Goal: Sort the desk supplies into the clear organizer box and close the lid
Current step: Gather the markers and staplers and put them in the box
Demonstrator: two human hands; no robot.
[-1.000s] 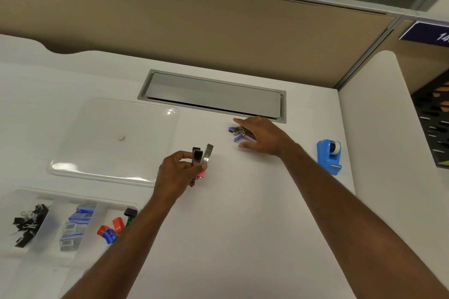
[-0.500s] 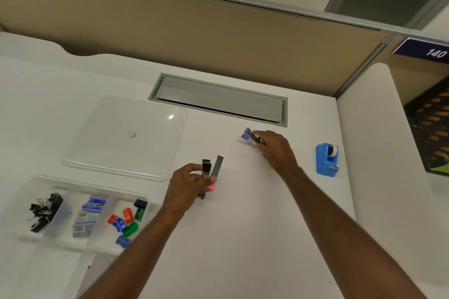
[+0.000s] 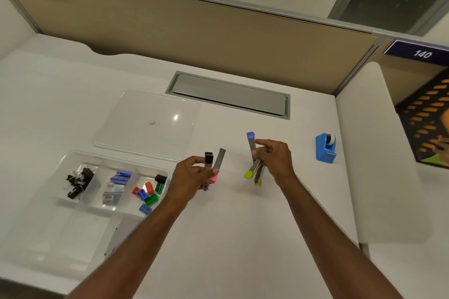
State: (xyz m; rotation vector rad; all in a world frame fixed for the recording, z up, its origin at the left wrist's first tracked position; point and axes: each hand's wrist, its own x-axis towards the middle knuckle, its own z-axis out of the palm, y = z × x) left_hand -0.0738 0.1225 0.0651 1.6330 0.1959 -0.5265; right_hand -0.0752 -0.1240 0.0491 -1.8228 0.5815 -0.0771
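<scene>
Head view, change: right hand [image 3: 274,160] was low by the grey metal cable hatch [image 3: 230,96] at the worktop's [image 3: 243,238] far edge a second ago; now it is lifted above the worktop, clasped around a bundle of slim staplers with purple and yellow-green ends [image 3: 254,160].
Left hand: left hand [image 3: 192,177] grips a pink and black slim stapler with a grey metal strip [image 3: 212,167], much as before.
Organizer: clear plastic organizer box [image 3: 60,213] sits at the near left edge, more of it in view than earlier; its flat clear lid [image 3: 148,126] lies behind it, off the box.
Contents: black binder clips [image 3: 79,182], blue staple boxes [image 3: 117,183], small coloured plastic sharpeners [image 3: 148,193], each in its own compartment.
Far right edge: blue plastic tape dispenser [image 3: 325,148], upright, well apart from both hands.
Hard to make out: how many staplers each hand holds; box's near wall blurs into the worktop.
</scene>
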